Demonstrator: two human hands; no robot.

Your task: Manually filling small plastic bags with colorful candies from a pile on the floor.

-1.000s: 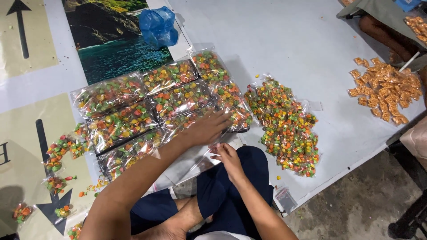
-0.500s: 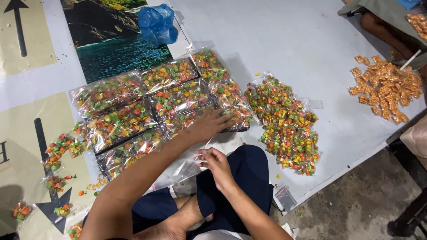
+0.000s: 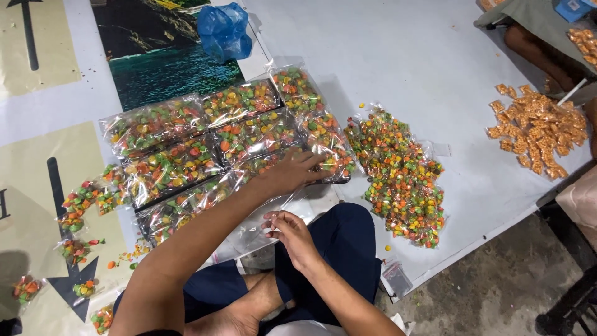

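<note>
Clear packets of mixed candy (image 3: 230,149), laid flat in rows on the printed banner sheet (image 3: 435,56); orange, green, yellow and red pieces inside, film glossy and crinkled. Far out from the grip on the left: small loose packets (image 3: 81,202) scattered over a black arrow on the sheet, a few stray pieces beside them. Rows of big packets run from there up to the grip; they overlap at the edges, touching each other. Left hand (image 3: 292,173) is stretched forward, palm down, fingers spread flat on the near-right end of the rows; pressing or touching, not closed round anything. Right hand (image 3: 291,229) sits just behind it, over the lap, fingers pinched loosely together; looks like a thin bit of clear film between the tips, can't tell for sure. Empty clear bags (image 3: 267,218) lie between the two hands. Handling, my read: packets light, floppy, film slippery; contents shift and would sag if lifted at the middle; take by a sealed edge or slide flat with the palm; pieces look brittle, don't squeeze. Beyond the grip, blue plastic bag (image 3: 225,30) bunched up, well apart. Right of the grip: heap of small candy packets (image 3: 401,174), just beside the rows. Far right: pile of orange snack packets (image 3: 538,127), well apart, next to another person's leg (image 3: 535,53).
</note>
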